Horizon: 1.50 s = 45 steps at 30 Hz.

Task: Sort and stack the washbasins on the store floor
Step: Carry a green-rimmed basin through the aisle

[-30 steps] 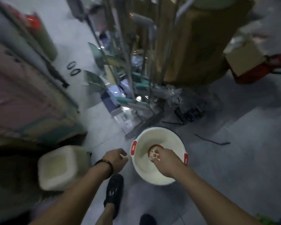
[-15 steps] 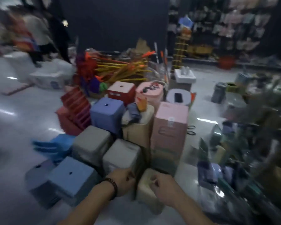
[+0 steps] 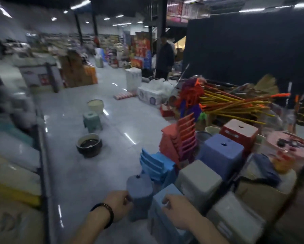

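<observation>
Head view: your left hand (image 3: 118, 206) and right hand (image 3: 175, 211) hover with fingers curled, just beside a round blue-grey plastic stool (image 3: 138, 189); blur hides whether either holds anything. Well apart, on the glossy grey floor (image 3: 116, 138), sit a dark round washbasin (image 3: 89, 145) and, farther off, a cream round washbasin (image 3: 95, 105).

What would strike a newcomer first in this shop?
The bright pile of yellow poles with orange tips at right, above a crowd of coloured stools in the lower right. On the shiny floor left of them stand a dark basin, a green stool and a cream basin, one behind another.
</observation>
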Each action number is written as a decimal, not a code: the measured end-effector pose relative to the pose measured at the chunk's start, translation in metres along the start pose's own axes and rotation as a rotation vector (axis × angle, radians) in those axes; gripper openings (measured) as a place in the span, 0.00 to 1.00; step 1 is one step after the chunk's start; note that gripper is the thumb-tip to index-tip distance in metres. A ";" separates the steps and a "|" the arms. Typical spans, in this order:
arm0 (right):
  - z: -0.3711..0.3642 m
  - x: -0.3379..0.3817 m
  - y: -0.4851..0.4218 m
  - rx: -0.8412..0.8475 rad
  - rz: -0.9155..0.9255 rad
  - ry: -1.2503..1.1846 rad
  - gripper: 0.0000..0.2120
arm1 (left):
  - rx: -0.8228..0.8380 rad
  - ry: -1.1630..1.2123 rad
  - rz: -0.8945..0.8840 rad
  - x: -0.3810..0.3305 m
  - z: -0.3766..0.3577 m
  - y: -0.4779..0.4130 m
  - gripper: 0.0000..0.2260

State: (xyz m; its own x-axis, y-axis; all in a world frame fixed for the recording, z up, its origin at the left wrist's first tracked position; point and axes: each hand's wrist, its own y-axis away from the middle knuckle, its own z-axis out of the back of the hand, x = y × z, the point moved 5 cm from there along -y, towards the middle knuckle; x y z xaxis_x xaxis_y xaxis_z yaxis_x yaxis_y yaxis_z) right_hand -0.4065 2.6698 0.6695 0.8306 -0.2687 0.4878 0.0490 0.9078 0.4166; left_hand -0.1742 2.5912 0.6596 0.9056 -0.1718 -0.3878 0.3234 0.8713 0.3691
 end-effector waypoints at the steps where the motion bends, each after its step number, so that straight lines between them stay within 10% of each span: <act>1: -0.005 0.026 -0.022 0.015 0.018 0.015 0.14 | -0.012 0.037 0.034 0.029 0.015 -0.009 0.04; 23: -0.001 0.388 -0.573 0.247 0.329 0.174 0.22 | -0.126 0.317 0.500 0.368 0.256 -0.341 0.12; 45: 0.178 0.535 -1.124 0.151 0.185 0.102 0.20 | -0.009 0.087 0.251 0.497 0.567 -0.929 0.13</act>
State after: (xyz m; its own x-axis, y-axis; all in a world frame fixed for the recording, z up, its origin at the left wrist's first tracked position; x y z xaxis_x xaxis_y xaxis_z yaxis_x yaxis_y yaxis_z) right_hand -0.1159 1.4485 0.5993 0.8698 -0.0614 0.4895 -0.1862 0.8780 0.4409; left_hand 0.1314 1.4361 0.6028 0.9299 0.0898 -0.3566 0.0892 0.8857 0.4557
